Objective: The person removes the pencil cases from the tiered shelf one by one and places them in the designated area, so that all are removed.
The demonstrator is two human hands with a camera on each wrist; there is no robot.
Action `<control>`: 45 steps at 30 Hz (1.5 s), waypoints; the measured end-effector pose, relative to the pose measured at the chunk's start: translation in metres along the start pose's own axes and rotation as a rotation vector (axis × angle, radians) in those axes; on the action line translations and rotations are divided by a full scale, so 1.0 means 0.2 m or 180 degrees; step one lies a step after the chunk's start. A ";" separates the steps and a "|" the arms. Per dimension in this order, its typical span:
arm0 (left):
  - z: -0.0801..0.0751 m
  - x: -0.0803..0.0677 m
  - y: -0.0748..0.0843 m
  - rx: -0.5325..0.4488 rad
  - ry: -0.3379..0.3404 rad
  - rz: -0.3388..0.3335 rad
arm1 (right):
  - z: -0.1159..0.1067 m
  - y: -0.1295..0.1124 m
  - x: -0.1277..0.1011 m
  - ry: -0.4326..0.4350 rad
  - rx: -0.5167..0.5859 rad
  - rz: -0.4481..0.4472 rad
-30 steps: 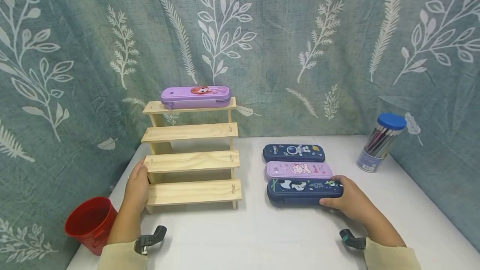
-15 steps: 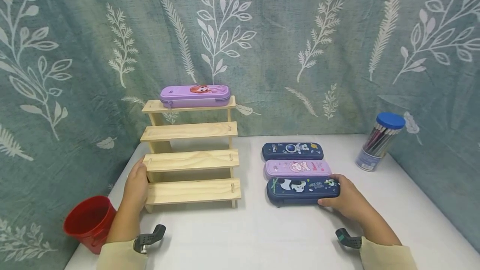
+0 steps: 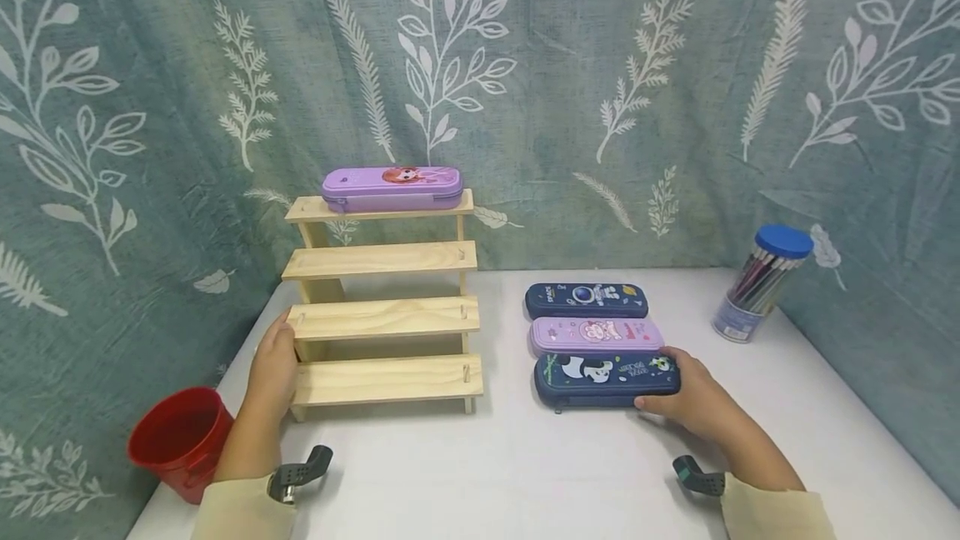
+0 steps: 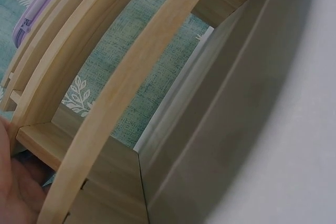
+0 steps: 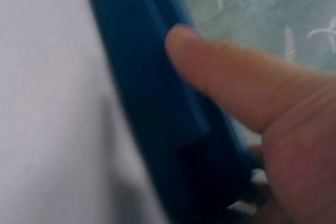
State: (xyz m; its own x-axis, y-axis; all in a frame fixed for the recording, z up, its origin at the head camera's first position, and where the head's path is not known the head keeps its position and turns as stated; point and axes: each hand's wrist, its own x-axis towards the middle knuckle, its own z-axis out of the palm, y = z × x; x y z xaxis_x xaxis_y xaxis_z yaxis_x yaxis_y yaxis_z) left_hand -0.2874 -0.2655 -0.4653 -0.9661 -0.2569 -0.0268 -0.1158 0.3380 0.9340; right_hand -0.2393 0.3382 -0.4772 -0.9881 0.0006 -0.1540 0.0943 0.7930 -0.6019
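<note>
Panda case (image 3: 588,383), end in right grip (image 3: 699,398)

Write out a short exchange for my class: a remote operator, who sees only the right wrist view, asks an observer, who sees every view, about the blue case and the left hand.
Operator: My view shows the right hand with its thumb on a blue case. What is printed on the top?
Observer: The head view shows a panda print there.
Operator: And where is the left hand?
Observer: At the left side of the wooden stand, gripping it near the second shelf from the bottom.
</note>
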 end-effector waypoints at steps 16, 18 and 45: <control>-0.01 0.01 0.00 -0.0060 -0.0037 -0.0031 | -0.10 -0.80 0.13 0.0239 -0.0226 -0.1170; 0.00 0.00 -0.01 -0.0079 -0.0033 -0.0064 | -0.09 -0.93 0.20 0.0203 -0.0308 -0.1306; 0.00 0.01 0.00 -0.0010 0.0071 -0.0052 | 0.05 -1.86 0.80 0.0538 -0.0109 -0.1414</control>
State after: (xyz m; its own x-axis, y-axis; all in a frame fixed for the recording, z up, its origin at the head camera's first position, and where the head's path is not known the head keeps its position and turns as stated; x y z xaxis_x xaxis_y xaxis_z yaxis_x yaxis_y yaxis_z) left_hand -0.2898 -0.2665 -0.4645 -0.9587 -0.2825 -0.0342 -0.1308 0.3309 0.9346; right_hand -0.4309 0.0374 -0.2854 -0.9380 -0.2464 0.2439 -0.3432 0.7585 -0.5539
